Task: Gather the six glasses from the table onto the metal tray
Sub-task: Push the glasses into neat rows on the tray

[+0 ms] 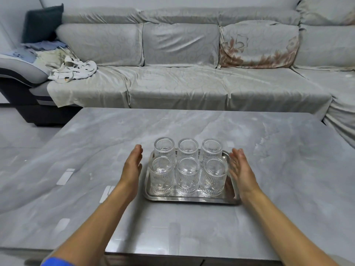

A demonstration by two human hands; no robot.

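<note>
All six glasses (pixel 187 166) stand upturned in two rows on the metal tray (pixel 189 199), lower centre of the tabletop (pixel 269 179). Your left hand (pixel 132 166) and right hand (pixel 241 169) flank it, flat-open and empty, likely poised to steady it.

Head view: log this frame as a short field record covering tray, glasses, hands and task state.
tray: metal tray on the grey table
glasses: six glasses on the tray, two rows of three, upside down
left hand: left hand open, beside the tray's left side, holding nothing
right hand: right hand open, at the tray's right edge, holding nothing
glasses off tray: none visible
task state: appears complete
background: covered sofa behind the table
</note>
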